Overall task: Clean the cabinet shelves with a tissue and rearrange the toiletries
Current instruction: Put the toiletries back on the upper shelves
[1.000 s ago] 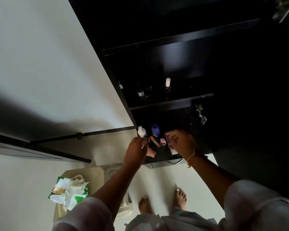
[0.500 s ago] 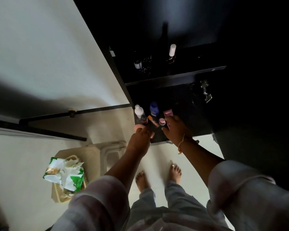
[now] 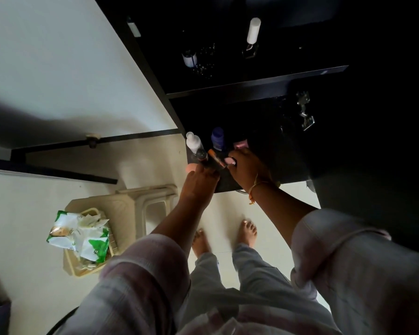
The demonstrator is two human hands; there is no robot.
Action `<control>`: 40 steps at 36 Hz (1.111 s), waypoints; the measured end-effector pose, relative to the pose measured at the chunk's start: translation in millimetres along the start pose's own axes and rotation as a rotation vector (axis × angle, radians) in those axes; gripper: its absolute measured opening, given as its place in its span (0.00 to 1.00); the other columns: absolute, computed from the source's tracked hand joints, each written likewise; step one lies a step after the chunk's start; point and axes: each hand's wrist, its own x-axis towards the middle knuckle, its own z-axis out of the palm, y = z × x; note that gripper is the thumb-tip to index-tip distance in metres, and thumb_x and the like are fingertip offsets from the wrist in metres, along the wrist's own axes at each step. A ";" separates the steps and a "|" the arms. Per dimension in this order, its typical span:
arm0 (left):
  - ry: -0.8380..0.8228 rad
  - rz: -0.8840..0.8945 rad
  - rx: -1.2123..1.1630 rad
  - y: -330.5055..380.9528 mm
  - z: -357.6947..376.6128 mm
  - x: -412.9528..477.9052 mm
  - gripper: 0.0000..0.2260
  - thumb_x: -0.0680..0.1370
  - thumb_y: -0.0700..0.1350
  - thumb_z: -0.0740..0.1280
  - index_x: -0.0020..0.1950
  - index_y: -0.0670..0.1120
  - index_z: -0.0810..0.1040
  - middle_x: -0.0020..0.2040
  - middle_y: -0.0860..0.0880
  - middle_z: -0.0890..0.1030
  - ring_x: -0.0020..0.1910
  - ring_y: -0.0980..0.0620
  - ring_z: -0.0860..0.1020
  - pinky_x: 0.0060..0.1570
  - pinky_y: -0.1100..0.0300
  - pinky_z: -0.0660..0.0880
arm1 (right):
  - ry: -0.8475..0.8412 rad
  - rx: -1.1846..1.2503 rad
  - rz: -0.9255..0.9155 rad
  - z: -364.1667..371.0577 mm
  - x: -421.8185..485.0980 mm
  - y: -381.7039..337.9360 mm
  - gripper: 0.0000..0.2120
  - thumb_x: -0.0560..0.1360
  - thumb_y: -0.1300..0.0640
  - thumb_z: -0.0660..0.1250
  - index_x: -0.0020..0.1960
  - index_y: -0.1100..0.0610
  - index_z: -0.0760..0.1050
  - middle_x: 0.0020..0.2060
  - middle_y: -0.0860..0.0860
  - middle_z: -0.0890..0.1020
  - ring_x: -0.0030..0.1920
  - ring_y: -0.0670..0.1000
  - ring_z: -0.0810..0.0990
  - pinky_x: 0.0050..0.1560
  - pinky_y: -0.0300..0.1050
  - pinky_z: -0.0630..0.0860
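A: Cabinet (image 3: 257, 110), lower shelf (image 3: 290, 165): toiletries (image 3: 217, 140) crowd its front left corner. Left hand (image 3: 198, 187) and right hand (image 3: 246, 166) both curl in among them; too dark to tell what either grips.

B: Risk: a knuckle nudges the white bottle (image 3: 193, 142) or orange tube (image 3: 215, 157) over the edge.

The cabinet shelf (image 3: 252, 86) is glossy, hinge (image 3: 304, 111) shiny metal, tissue pack (image 3: 82, 238) plastic.

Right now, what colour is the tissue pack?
Green and white: the tissue pack shows best in the head view.
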 end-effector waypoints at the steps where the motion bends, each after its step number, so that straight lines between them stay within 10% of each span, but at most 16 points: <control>1: 0.011 0.004 0.008 -0.1 1.0 1.0 0.13 0.81 0.43 0.59 0.64 0.48 0.75 0.66 0.47 0.72 0.60 0.43 0.71 0.46 0.53 0.73 | -0.002 -0.004 -0.007 0.9 0.5 1.2 0.09 0.77 0.54 0.67 0.57 0.55 0.77 0.59 0.56 0.77 0.56 0.59 0.78 0.50 0.44 0.72; 10: 0.146 0.058 -0.033 -1.5 -1.3 -6.8 0.05 0.71 0.39 0.69 0.46 0.45 0.81 0.51 0.47 0.80 0.48 0.43 0.77 0.36 0.54 0.73 | 0.028 0.060 -0.003 -2.8 -3.2 4.8 0.07 0.77 0.55 0.69 0.53 0.55 0.79 0.49 0.55 0.83 0.52 0.58 0.82 0.45 0.43 0.74; 15: 0.212 -0.045 -0.130 4.6 -10.1 -24.5 0.17 0.72 0.45 0.71 0.61 0.46 0.78 0.57 0.48 0.79 0.49 0.46 0.77 0.39 0.55 0.74 | 0.075 0.049 -0.001 -11.7 -18.7 2.8 0.05 0.76 0.50 0.67 0.47 0.51 0.75 0.35 0.48 0.76 0.40 0.54 0.81 0.34 0.37 0.67; 22: 0.442 -0.147 -0.532 22.9 -61.6 -50.8 0.12 0.78 0.50 0.67 0.60 0.49 0.75 0.53 0.51 0.78 0.52 0.52 0.73 0.50 0.64 0.69 | 0.182 0.211 0.036 -55.0 -49.5 -14.6 0.11 0.75 0.49 0.68 0.55 0.51 0.78 0.44 0.50 0.83 0.46 0.50 0.82 0.45 0.46 0.81; 29: 0.641 -0.140 -0.860 33.9 -149.9 -55.9 0.10 0.79 0.55 0.65 0.58 0.56 0.73 0.52 0.58 0.74 0.49 0.62 0.76 0.47 0.67 0.74 | 0.426 0.315 0.039 -119.2 -61.8 -44.9 0.08 0.75 0.42 0.65 0.45 0.46 0.74 0.35 0.39 0.79 0.37 0.36 0.78 0.36 0.29 0.70; 40: 0.997 0.166 -1.041 54.1 -291.4 -66.1 0.08 0.77 0.45 0.69 0.55 0.51 0.76 0.50 0.57 0.79 0.49 0.61 0.81 0.48 0.69 0.77 | 0.773 0.565 -0.176 -249.0 -76.5 -107.5 0.07 0.74 0.48 0.71 0.50 0.48 0.79 0.42 0.44 0.84 0.44 0.40 0.83 0.44 0.40 0.81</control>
